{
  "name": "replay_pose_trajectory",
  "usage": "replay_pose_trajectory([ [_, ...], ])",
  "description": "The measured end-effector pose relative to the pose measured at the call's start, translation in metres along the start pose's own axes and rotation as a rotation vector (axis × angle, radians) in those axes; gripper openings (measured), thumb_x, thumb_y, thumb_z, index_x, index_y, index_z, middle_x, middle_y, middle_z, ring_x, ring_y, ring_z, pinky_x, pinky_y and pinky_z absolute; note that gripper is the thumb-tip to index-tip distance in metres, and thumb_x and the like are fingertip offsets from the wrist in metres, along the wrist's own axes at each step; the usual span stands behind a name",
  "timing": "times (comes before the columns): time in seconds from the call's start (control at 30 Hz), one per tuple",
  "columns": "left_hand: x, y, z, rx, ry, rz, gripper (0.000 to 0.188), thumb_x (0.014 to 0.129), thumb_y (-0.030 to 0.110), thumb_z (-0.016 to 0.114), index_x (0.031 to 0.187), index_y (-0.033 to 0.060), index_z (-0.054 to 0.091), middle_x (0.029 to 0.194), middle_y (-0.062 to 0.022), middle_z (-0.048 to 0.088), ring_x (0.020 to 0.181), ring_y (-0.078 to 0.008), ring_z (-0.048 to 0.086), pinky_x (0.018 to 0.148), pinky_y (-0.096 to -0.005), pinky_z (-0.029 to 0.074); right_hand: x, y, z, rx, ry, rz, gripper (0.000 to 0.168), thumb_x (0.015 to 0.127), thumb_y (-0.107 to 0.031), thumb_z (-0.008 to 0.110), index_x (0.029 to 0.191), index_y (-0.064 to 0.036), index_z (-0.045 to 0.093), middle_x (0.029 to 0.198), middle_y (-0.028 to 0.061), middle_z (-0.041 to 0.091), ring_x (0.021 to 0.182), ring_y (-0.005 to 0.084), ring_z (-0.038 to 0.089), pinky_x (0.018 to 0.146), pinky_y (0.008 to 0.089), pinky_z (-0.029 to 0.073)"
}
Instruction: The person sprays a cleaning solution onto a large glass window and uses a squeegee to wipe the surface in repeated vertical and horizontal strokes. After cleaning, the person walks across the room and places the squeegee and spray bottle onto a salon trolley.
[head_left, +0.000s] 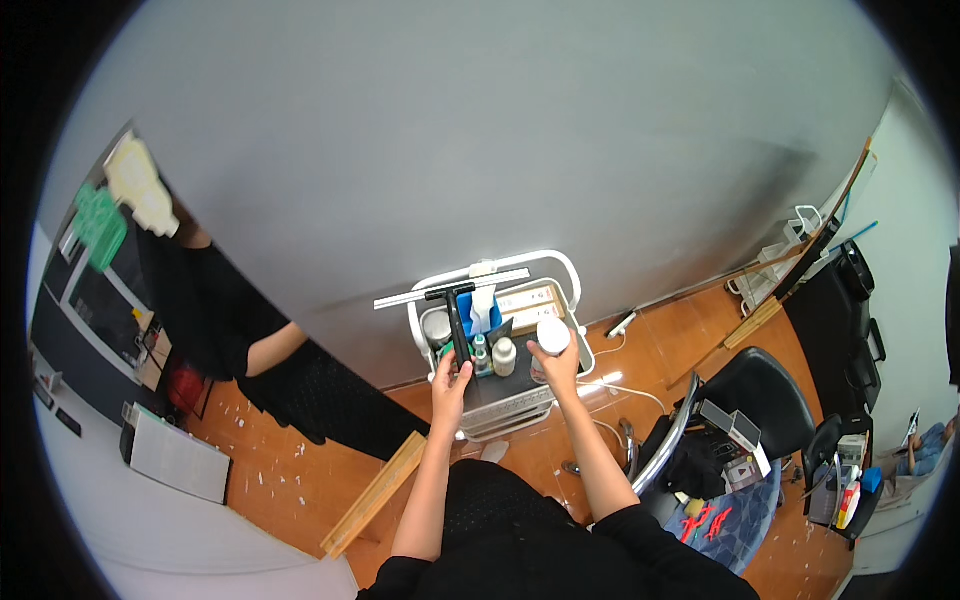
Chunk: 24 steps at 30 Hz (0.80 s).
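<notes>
My left hand (451, 386) is closed around the black handle of a squeegee (456, 322), whose wide white-and-silver blade lies crosswise above the white trolley. My right hand (559, 362) grips a bottle with a white cap (553, 335) over the trolley's right side. Between my hands, on the dark top of the trolley (480, 394), stand a white bottle (504, 356) and a small clear bottle (480, 346). Behind them, a blue container (480, 311) holds a pale bottle. White boxes (531, 304) lie to its right, and a round container (436, 326) sits at the left.
A grey wall (525, 150) rises behind the trolley. At left leans a mirror (277, 330) with a wooden bar (375, 491) near its foot. Black chairs (765, 397) with boxes stand at right; a cable (630, 388) crosses the tiled floor. A person (930, 450) sits far right.
</notes>
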<state>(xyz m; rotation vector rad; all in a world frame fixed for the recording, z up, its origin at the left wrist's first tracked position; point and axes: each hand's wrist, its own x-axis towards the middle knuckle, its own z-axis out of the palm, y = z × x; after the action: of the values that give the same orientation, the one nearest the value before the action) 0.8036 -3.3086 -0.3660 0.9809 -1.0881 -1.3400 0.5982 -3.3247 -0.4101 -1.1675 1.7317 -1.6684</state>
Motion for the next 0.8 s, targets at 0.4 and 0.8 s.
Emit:
replay_pose_trajectory([
  [0.4, 0.111, -0.025, -0.003, 0.113, -0.133, -0.133, 0.039, 0.083, 0.015, 0.063, 0.118, 0.0032, 0.05, 0.101, -0.0051, 0.06, 0.085, -0.0108, 0.052, 0.075, -0.0244, 0.045, 0.051, 0.071, 0.052, -0.036, -0.179, 0.151, 0.055, 0.06, -0.009, 0.078, 0.109, -0.003, 0.054, 0.094, 0.0085, 0.063, 0.088, 0.0174, 0.059, 0.079, 0.0294, 0.046],
  [0.8, 0.152, -0.033, -0.014, 0.128, -0.144, -0.118, 0.042, 0.081, 0.01, 0.065, 0.119, 0.0016, 0.049, 0.103, -0.0059, 0.057, 0.088, -0.0113, 0.05, 0.079, -0.0269, 0.047, 0.07, 0.038, 0.057, -0.102, -0.117, 0.104, 0.053, 0.078, -0.024, 0.066, 0.122, -0.003, 0.046, 0.116, 0.0143, 0.052, 0.113, 0.0248, 0.045, 0.097, 0.0369, 0.032],
])
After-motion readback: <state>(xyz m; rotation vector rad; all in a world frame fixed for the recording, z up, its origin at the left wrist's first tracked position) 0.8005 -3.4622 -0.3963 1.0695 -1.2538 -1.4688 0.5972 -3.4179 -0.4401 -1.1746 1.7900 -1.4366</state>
